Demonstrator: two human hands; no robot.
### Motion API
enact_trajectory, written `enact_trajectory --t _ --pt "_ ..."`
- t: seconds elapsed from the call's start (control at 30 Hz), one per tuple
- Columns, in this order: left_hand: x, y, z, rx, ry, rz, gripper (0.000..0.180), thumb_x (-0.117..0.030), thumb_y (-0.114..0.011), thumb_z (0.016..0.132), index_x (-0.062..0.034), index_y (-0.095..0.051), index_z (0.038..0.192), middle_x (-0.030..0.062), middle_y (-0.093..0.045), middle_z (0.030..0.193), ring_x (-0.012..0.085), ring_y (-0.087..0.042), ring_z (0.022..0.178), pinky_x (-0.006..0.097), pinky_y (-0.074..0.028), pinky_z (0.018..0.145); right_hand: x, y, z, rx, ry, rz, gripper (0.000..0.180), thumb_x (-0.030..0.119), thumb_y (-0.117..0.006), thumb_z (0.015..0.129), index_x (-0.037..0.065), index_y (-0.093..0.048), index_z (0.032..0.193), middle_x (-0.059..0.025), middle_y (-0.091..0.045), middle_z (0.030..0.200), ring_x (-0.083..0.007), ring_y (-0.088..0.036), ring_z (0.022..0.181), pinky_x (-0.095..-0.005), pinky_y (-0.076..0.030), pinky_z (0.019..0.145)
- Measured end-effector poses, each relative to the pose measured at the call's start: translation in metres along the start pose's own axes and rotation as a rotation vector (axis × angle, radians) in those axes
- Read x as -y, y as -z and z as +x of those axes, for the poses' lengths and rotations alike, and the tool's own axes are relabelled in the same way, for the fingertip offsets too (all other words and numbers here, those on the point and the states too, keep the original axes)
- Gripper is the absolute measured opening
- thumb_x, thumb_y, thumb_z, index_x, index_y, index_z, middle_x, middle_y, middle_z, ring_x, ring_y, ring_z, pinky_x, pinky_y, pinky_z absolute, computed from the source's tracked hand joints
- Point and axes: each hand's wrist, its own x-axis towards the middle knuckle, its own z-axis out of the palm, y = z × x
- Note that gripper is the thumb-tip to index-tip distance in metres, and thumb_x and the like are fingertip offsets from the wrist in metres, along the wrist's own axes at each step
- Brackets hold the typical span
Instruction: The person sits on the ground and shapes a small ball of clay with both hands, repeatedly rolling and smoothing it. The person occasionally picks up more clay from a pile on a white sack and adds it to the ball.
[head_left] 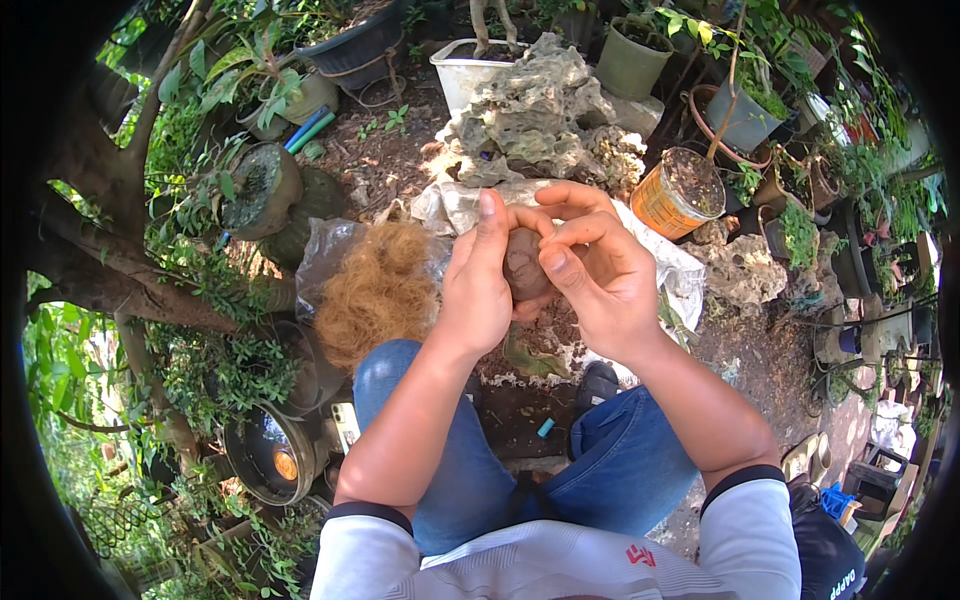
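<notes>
Between my two hands is a rounded brown lump that looks like clay or packed soil. My left hand cups it from the left and below, its thumb pointing up. From the other side my right hand presses thumb and bent fingers against the lump's upper right edge. Both hands hang above a white sheet spread on the ground, with dark soil on it below my wrists. A heap of light-brown fibre lies on clear plastic left of my hands.
Pitted rocks stand just beyond my hands. An orange pot is at the right, a white planter behind. A round black container stands by my left knee. A small blue-green piece lies between my legs.
</notes>
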Motion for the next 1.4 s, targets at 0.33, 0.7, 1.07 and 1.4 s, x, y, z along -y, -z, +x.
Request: enact_trajectory --t 0.33,0.7,1.07,1.4 --pt "0.002 -0.010 0.002 0.095 0.013 0.045 0.063 -0.054 -0.023 0.107 -0.0042 -0.059 0.095 0.0066 -0.056 0.072 0.0106 -0.042 0.045 0.024 -0.029 0.040 0.011 0.017 0.007 -0.018 0.160 -0.423 0.029 0.032 -0.065 0.098 0.003 -0.060 0.092 -0.0114 -0.051 0.111 -0.0215 -0.050 0.103 -0.0330 -0.039 0.097" --pt "0.003 0.001 0.003 0.116 0.004 0.027 0.059 -0.051 -0.023 0.108 -0.0052 -0.056 0.090 0.0140 -0.058 0.076 0.0142 -0.043 0.047 0.024 -0.028 0.040 -0.013 0.082 0.032 -0.353 -0.171 -0.147 0.035 0.036 -0.045 0.107 0.007 -0.056 0.092 -0.0053 -0.050 0.109 -0.0143 -0.052 0.097 -0.0311 -0.044 0.081" --pt "0.004 0.006 0.006 0.074 0.007 -0.008 0.070 -0.063 -0.022 0.104 -0.0034 -0.057 0.094 0.0072 -0.059 0.075 0.0101 -0.045 0.047 0.024 -0.030 0.040 -0.006 0.071 0.030 -0.208 0.022 -0.654 0.074 0.032 -0.072 0.091 0.013 -0.033 0.151 -0.0150 -0.036 0.150 -0.0295 -0.047 0.130 -0.0409 -0.047 0.100" --pt "0.010 0.007 0.008 0.156 -0.046 0.013 0.074 -0.069 -0.020 0.100 -0.0050 -0.055 0.108 0.0045 -0.060 0.088 0.0090 -0.050 0.062 0.023 -0.035 0.050 0.008 0.027 0.011 0.234 -0.381 0.107 0.088 0.055 -0.057 0.093 0.007 -0.019 0.157 -0.0154 -0.038 0.149 -0.0266 -0.050 0.126 -0.0395 -0.047 0.097"
